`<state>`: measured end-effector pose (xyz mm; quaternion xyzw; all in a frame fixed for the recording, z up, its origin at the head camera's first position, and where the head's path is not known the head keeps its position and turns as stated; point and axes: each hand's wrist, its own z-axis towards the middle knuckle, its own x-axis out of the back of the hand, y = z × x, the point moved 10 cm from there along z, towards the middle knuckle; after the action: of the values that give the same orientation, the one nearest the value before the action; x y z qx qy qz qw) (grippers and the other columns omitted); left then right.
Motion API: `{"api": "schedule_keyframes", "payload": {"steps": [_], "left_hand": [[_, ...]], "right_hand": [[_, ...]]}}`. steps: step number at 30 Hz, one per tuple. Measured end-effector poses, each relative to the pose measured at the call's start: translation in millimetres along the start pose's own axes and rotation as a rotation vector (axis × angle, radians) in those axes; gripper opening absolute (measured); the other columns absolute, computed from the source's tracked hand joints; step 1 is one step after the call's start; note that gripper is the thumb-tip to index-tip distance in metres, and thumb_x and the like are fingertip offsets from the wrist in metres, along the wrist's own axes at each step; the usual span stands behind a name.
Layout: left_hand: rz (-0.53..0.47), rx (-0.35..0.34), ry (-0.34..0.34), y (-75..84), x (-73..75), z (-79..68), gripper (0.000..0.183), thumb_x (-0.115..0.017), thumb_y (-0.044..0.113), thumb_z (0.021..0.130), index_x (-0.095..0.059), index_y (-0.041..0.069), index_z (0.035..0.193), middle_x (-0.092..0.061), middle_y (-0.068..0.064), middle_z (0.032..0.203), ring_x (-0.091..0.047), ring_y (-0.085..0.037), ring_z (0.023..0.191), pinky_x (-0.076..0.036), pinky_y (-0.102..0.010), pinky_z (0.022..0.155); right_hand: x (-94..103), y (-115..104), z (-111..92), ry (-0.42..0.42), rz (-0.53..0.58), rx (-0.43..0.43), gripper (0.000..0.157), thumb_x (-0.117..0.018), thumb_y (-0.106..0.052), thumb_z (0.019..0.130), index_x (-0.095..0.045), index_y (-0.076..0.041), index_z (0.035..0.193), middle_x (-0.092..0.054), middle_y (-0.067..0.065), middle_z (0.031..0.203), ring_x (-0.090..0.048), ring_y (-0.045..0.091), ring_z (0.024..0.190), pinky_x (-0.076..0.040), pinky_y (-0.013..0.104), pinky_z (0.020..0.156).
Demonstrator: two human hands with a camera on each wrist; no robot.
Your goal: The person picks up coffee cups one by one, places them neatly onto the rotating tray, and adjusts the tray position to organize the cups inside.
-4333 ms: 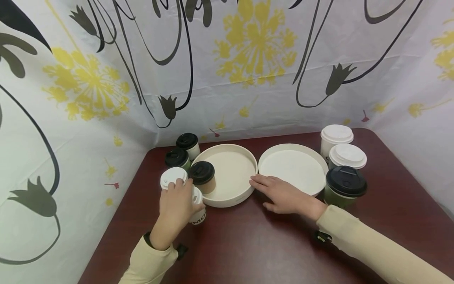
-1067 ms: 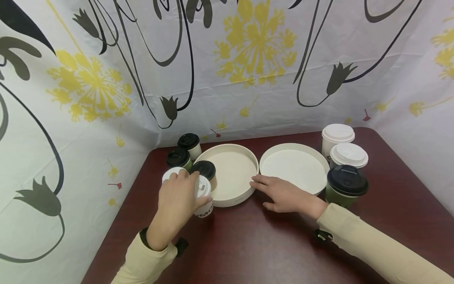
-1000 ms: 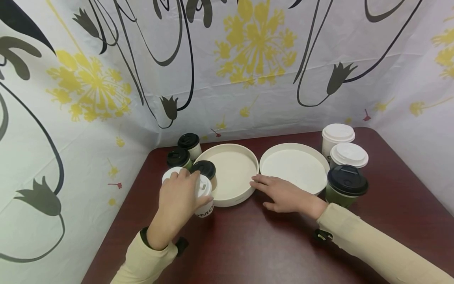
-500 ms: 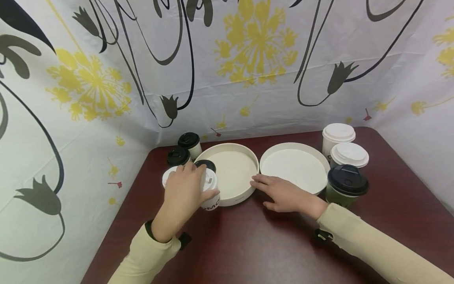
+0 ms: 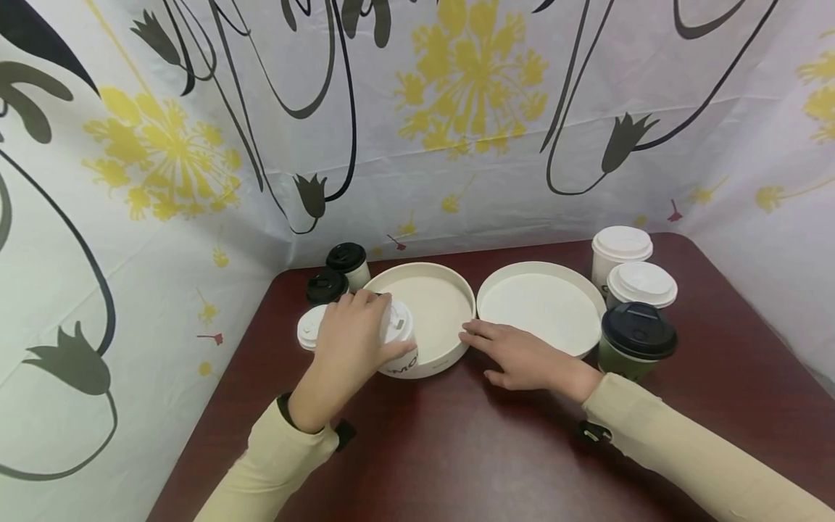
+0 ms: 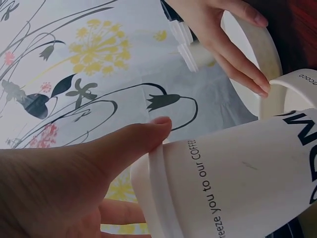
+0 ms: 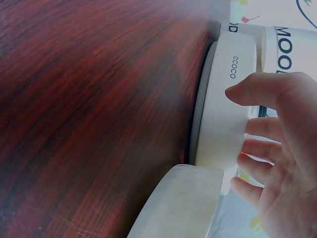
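My left hand (image 5: 350,337) grips a white paper coffee cup (image 6: 237,173) by its white lid (image 5: 401,321), thumb on the near side. The cup is at the front-left rim of the left round cream tray (image 5: 437,308); I cannot tell whether it touches the tray. A black-lidded brown cup in that tray is almost wholly hidden behind this hand. Where the left tray meets the right round tray (image 5: 538,304), my right hand (image 5: 515,357) rests its fairly straight fingers on the rim. In the right wrist view, that hand (image 7: 282,148) holds nothing.
Left of the left tray stand a white-lidded cup (image 5: 309,328) and two black-lidded cups (image 5: 326,287). Two white-lidded cups (image 5: 642,284) and a black-lidded green cup (image 5: 637,335) stand right of the right tray. A patterned cloth (image 5: 417,196) hangs behind the dark red table (image 5: 457,449).
My left hand has taken the white cup from the table at the left and carried it rightward and forward to the left tray's rim. The right hand stays in place.
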<state>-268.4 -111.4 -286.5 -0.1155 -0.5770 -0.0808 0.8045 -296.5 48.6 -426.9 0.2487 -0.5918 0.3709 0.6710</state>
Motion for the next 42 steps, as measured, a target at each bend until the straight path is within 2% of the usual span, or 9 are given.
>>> {"api": "schedule_keyframes", "payload": {"steps": [4, 12, 21, 29, 42], "left_hand": [[-0.009, -0.011, -0.006, 1.8, -2.5, 3.9, 0.079, -0.08, 0.064, 0.068, -0.066, 0.01, 0.124, -0.069, -0.012, 0.117, -0.063, -0.034, 0.101, -0.051, -0.048, 0.083], [-0.024, -0.083, 0.017, 8.7, -6.1, 12.2, 0.076, -0.081, 0.062, 0.068, -0.067, 0.01, 0.122, -0.068, -0.011, 0.117, -0.064, -0.032, 0.1, -0.053, -0.048, 0.083], [-0.047, -0.084, -0.019, 9.5, -16.5, 18.6, 0.076, -0.081, 0.059, 0.07, -0.065, 0.012, 0.127, -0.067, -0.011, 0.121, -0.062, -0.03, 0.112, -0.052, -0.049, 0.086], [-0.046, -0.108, -0.049, 13.0, -24.2, 23.3, 0.075, -0.08, 0.061, 0.071, -0.064, 0.014, 0.127, -0.066, -0.009, 0.123, -0.062, -0.03, 0.113, -0.052, -0.047, 0.091], [-0.041, -0.141, -0.057, 14.0, -34.4, 26.9, 0.074, -0.08, 0.06, 0.071, -0.065, 0.014, 0.126, -0.067, -0.009, 0.122, -0.061, -0.031, 0.111, -0.05, -0.046, 0.097]], "right_hand": [[0.5, 0, 0, 0.003, -0.001, 0.001, 0.07, -0.074, -0.022, 0.082, -0.048, -0.005, 0.145, -0.047, 0.016, 0.15, -0.052, 0.031, 0.135, -0.046, 0.046, 0.108], [0.4, 0, 0, 0.002, 0.001, 0.002, 0.07, -0.074, -0.021, 0.082, -0.048, -0.004, 0.145, -0.048, 0.016, 0.15, -0.052, 0.031, 0.135, -0.046, 0.046, 0.109], [0.1, 1, 0, -0.009, 0.005, -0.006, 0.071, -0.073, -0.022, 0.082, -0.047, -0.005, 0.146, -0.046, 0.016, 0.151, -0.053, 0.03, 0.134, -0.047, 0.045, 0.107], [0.2, 1, 0, -0.012, 0.006, -0.009, 0.071, -0.073, -0.021, 0.082, -0.046, -0.005, 0.146, -0.046, 0.016, 0.151, -0.055, 0.03, 0.131, -0.049, 0.045, 0.105], [0.5, 0, 0, -0.006, 0.011, -0.008, 0.071, -0.073, -0.02, 0.081, -0.047, -0.005, 0.146, -0.046, 0.016, 0.151, -0.055, 0.03, 0.131, -0.049, 0.045, 0.105]]}}
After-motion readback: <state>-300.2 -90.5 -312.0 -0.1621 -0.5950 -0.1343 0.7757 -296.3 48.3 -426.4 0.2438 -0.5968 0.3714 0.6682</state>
